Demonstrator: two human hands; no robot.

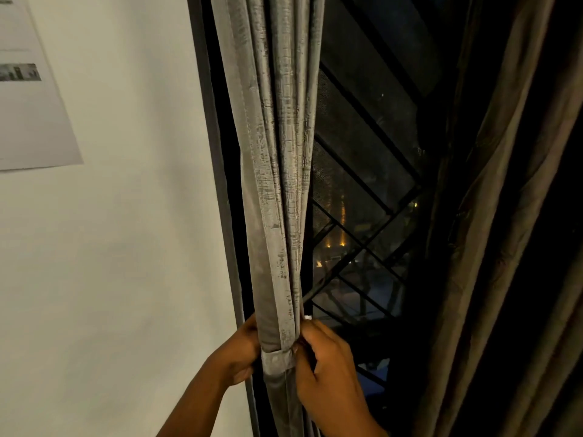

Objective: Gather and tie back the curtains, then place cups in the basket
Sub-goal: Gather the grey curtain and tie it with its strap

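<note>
Home room, curtains (277, 184), grilled window (362, 171), wall poster (28, 89)

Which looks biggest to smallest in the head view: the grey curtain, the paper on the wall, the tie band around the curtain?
1. grey curtain, largest
2. paper on the wall, partly cut off by the frame edge
3. tie band, smallest

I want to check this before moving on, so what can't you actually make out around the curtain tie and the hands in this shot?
- Head view: the tie band wraps the grey curtain; its fastening is hidden behind the right hand.
- Left hand: fingers hidden behind the curtain.
- Small white piece above the right hand: too small to identify.
- Wall paper: print blurred, cut off by the left edge.
- Cups and basket: not in view.
</note>
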